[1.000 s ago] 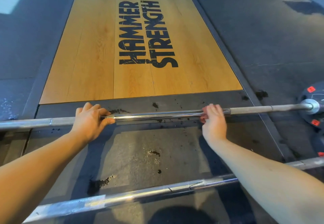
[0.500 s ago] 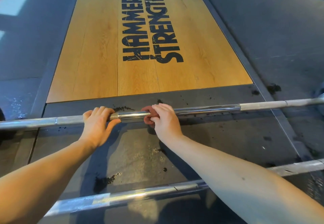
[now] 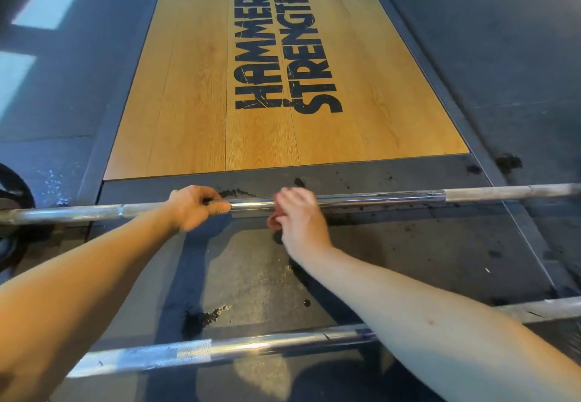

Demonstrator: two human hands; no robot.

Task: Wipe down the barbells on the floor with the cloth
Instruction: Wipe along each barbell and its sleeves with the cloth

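A steel barbell (image 3: pixel 377 197) lies across the dark rubber floor, left to right. My left hand (image 3: pixel 193 206) grips its shaft left of centre. A little to the right, my right hand (image 3: pixel 298 216) is wrapped over the same bar and holds a small reddish cloth (image 3: pixel 273 221) against it; only a corner of the cloth shows under my fingers. A second barbell (image 3: pixel 220 349) lies nearer to me, partly hidden by my right forearm.
Beyond the far bar is a wooden lifting platform (image 3: pixel 195 102) printed HAMMER STRENGTH, framed by dark rubber. A black weight plate (image 3: pixel 12 194) sits at the left end of the far bar. Black crumbs dot the rubber mat (image 3: pixel 251 276) between the bars.
My right hand has slid the cloth leftward along the far bar, from right of centre to close beside my left hand. The left hand has kept its grip.
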